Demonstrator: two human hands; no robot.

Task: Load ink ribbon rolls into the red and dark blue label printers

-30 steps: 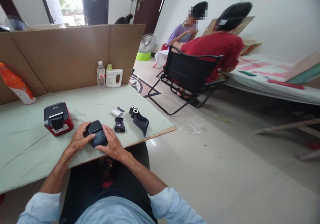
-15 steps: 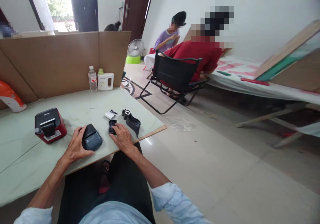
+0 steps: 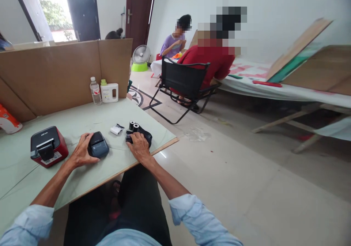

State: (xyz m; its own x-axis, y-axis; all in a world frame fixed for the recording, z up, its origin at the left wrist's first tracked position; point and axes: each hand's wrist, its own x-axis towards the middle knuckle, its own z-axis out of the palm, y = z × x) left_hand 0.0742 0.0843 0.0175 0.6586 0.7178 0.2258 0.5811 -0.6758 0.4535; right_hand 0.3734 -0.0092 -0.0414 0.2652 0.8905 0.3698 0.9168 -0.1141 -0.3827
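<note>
My left hand (image 3: 82,151) is curled around the near left side of a dark blue portable printer (image 3: 98,146) lying flat on the table. Its thumb rests along the printer's front edge and the fingers reach over the far left corner. My right hand (image 3: 140,147) has its fingers bent down on a small black crinkled piece (image 3: 128,137), partly covered by the fingertips. Right beside those fingers stand two black rolls with white cores (image 3: 136,127), a loose black strip trailing from them. A small white roll with a black end (image 3: 116,129) lies between the printer and my right hand.
A red and black label printer (image 3: 49,145) stands at the left. Behind it are a cardboard screen (image 3: 63,78), a water bottle (image 3: 95,91), a white jug (image 3: 110,93) and an orange-white bottle (image 3: 9,121). The table edge (image 3: 164,144) is close on the right. Two people sit beyond.
My right hand has moved right with the black piece, up against the black rolls. The left hand stays on the portable printer. The whole view has shifted slightly.
</note>
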